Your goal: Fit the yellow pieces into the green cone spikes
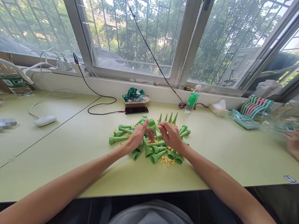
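Observation:
Between the thumb and fingers of my left hand (138, 133) is a green watering spike (152, 125), its wide threaded mouth tilted up toward me. My right hand (171, 134) pinches a small yellow plastic piece (158, 126) against or close beside the spike's side; whether it touches cannot be made out. Below and around both hands lies a loose heap of green spikes (157, 157), mixed with small yellow pieces (166, 161). Several spikes (170, 117) stand point up behind my right hand.
Behind the heap are a phone (136, 110) on a cable and a cardboard box (135, 104) holding green plastic. A bottle (192, 100), tissue pack (219, 109) and small hangers (257, 105) stand rightward. Another person's hand (293, 141) shows far right; a white device (45, 121) lies left.

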The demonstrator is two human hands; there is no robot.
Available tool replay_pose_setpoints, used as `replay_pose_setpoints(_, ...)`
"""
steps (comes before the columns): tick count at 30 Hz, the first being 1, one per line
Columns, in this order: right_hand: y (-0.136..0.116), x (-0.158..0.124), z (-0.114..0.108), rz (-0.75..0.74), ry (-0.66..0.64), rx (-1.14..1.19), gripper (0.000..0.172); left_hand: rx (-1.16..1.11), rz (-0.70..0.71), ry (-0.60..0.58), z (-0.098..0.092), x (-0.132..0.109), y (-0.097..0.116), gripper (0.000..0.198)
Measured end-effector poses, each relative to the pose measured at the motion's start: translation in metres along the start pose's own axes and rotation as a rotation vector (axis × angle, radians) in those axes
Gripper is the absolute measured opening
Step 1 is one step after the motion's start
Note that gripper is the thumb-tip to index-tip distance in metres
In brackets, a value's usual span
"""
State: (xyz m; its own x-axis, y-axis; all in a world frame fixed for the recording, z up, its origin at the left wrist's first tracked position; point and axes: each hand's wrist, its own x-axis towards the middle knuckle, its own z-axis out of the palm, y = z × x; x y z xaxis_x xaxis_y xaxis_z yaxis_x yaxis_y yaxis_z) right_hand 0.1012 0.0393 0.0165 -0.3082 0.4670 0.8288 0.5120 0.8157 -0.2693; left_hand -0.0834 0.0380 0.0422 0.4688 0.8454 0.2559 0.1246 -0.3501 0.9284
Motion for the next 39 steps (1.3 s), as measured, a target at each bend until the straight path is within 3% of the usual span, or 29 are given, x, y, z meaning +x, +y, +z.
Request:
replay_pose_setpoints(13,0.001,0.0,-0.001,0.069,0.012,0.063,0.014,-0.02,0.084,-0.042,-0.002,0.001,-0.011,0.063)
replay_pose_setpoints(20,0.003,-0.002,0.0,0.128,-0.017,0.099,0.016,0.136,0.178,0.003,-0.003,0.001,-0.015,0.054)
replay_pose_setpoints(28,0.006,-0.002,0.001,0.179,-0.032,0.089,0.02,0.248,0.286,0.05,0.0,-0.001,-0.013,0.027)
replay_pose_setpoints(39,0.009,-0.002,0.001,0.161,-0.041,0.056,0.023,0.303,0.353,0.092,0.002,0.001,-0.024,0.022)
